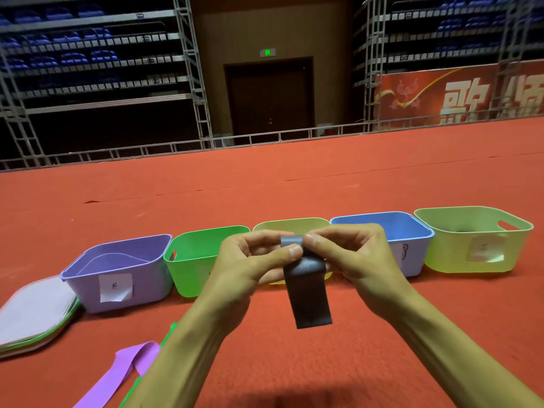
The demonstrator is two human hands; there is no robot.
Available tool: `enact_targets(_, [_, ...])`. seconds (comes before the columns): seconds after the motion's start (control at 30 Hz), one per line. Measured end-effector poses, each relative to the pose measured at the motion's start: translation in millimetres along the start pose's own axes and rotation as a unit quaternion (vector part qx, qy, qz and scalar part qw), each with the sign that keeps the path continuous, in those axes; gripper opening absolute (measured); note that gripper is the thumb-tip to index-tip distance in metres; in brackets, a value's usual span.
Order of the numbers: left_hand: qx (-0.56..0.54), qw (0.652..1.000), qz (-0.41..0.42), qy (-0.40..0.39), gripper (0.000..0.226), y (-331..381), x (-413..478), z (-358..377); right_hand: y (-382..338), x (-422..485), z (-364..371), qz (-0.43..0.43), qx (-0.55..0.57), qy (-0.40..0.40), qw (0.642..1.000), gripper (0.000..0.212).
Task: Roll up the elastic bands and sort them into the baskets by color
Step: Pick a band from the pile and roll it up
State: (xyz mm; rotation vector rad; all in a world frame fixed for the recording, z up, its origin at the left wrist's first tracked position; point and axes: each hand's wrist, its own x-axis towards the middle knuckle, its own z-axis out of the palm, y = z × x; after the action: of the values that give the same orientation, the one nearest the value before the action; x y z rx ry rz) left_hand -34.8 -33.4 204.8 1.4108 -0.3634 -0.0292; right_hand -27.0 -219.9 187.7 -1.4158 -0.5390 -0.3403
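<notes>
Dark grey elastic band (309, 290) hangs in the air between both hands, in front of the middle of a row of five baskets. Its top end is curled over into the start of a roll. The left grip (244, 260) pinches that curled end with thumb and fingers, and the right grip (353, 254) pinches it from the other side, so both are clenched on the band. The loose tail drops straight down above the red carpet floor (265, 187).

The baskets stand side by side on the floor, from left to right: a purple basket (147, 278), a green basket (188, 275), a yellow basket (291, 223) mostly hidden behind the hands, a blue basket (382, 216) and a pale green basket (453, 254). The purple and pale green ones carry paper labels.

A purple band (123, 369) lies flat on the floor at lower left, with a green band (169, 331) just beside it, partly covered by the left forearm. A stack of lids (32, 316) lies left of the purple basket.
</notes>
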Motion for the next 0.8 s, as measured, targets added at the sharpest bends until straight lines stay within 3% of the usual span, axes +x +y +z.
enact_targets(0.13, [0.028,0.999,-0.027,-0.035,0.037,3,-2,1,-4,-4,-3,-0.009,0.041,-0.015,0.999,0.015])
enact_targets(0.3, [0.009,1.0,-0.013,-0.006,0.033,3,-1,6,-4,-5,-3,-0.015,0.037,-0.025,0.999,0.023])
enact_targets(0.4, [0.006,1.0,0.012,0.001,0.022,1,-1,4,-2,-4,-7,0.024,0.023,-0.017,0.999,0.028])
enact_targets(0.53, [0.013,0.999,0.039,0.005,0.029,-1,-1,2,-4,-2,-7,0.098,0.047,-0.031,0.994,0.033])
enact_targets(0.8, [0.024,0.999,0.028,0.015,0.037,-8,2,-4,-8,-7,-2,0.081,-0.008,0.002,0.997,0.017])
